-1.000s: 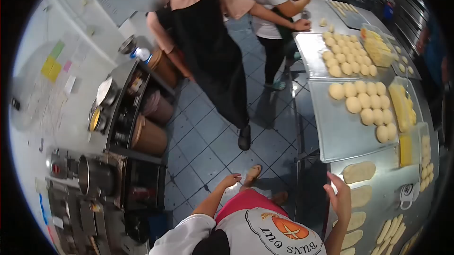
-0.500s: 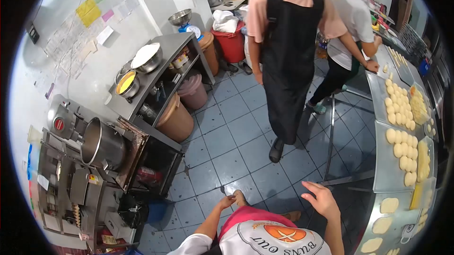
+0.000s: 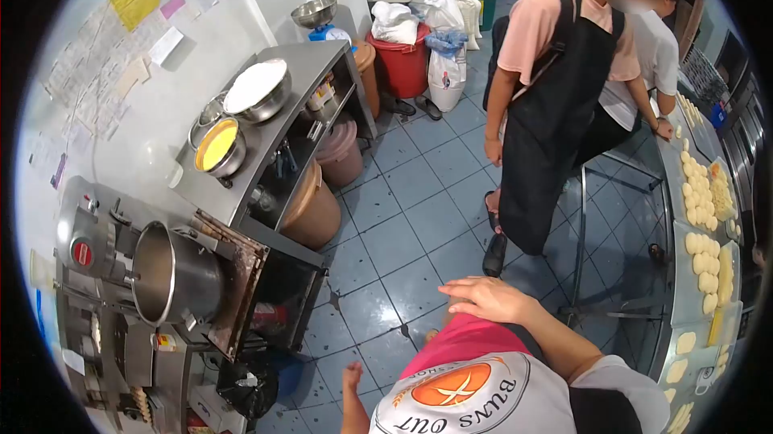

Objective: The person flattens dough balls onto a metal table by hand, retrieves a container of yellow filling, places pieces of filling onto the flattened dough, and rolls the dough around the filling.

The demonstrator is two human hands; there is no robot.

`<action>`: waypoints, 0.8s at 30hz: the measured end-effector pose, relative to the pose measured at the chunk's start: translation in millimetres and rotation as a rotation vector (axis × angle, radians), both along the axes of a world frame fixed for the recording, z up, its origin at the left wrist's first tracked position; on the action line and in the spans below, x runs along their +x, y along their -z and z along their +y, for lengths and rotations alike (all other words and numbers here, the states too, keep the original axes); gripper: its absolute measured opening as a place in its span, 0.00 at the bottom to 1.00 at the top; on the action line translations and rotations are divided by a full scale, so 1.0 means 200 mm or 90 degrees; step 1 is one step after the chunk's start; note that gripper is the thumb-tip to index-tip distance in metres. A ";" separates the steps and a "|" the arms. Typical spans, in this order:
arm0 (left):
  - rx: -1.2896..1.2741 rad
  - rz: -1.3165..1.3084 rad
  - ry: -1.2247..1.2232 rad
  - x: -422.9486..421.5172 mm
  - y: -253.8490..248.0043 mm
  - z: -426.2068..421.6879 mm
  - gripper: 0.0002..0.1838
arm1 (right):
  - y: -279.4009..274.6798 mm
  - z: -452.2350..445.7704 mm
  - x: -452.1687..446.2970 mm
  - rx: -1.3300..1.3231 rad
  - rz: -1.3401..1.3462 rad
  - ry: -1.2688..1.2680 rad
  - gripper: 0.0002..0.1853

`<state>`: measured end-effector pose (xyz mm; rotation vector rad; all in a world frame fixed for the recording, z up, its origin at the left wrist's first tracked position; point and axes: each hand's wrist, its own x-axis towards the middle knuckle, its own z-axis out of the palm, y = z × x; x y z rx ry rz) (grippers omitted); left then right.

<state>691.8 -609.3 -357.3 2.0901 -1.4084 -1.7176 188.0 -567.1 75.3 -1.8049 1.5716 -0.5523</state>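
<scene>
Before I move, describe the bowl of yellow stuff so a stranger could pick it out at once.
Find the long steel table with shelves underneath, along the wall on the left. Towards its end nearer the mixer stand several metal bowls. The one you want holds bright yellow contents, while the larger bowl beside it is heaped with white.

Pink garment (image 3: pixel 473 339): plain, worn, bunched between right grip (image 3: pixel 487 301) and white printed shirt (image 3: pixel 515 390). Contact with grip unclear.
</scene>
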 end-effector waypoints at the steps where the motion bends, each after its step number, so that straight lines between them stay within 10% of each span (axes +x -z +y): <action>1: 0.047 0.072 0.022 0.08 0.19 0.01 0.17 | 0.01 -0.08 -0.01 -0.004 0.000 -0.014 0.24; 24: 0.052 0.117 0.069 -1.65 -0.16 -2.09 0.21 | 0.01 -2.11 -1.16 -0.047 -0.022 -0.056 0.25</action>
